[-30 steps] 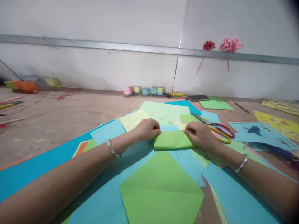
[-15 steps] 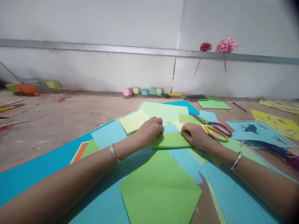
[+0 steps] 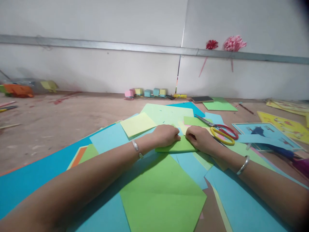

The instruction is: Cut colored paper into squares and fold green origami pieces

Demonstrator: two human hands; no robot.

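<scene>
A small folded piece of green paper (image 3: 175, 148) lies on the pile of colored sheets in front of me. My left hand (image 3: 167, 135) is closed, its curled fingers pressed on the far part of that green paper. At the paper's right end, my right hand (image 3: 200, 139) grips it with bent fingers; the fingertips are partly hidden. The two hands are close together, with a narrow gap between them. Nearer to me is a larger green sheet (image 3: 164, 193) with a faint crease. Scissors (image 3: 223, 133) with red and yellow handles rest just beyond my right hand.
Light blue sheets (image 3: 108, 140) and a pale yellow square (image 3: 137, 125) surround the work. Small paper boxes (image 3: 147, 93) line the wall beside a dark phone (image 3: 202, 99). A blue picture card (image 3: 267, 132) and a yellow one (image 3: 285, 125) lie at right.
My left hand has slid right along the folded green paper, closer to my right hand. My right hand stays at the paper's right end. The view has shifted slightly.
</scene>
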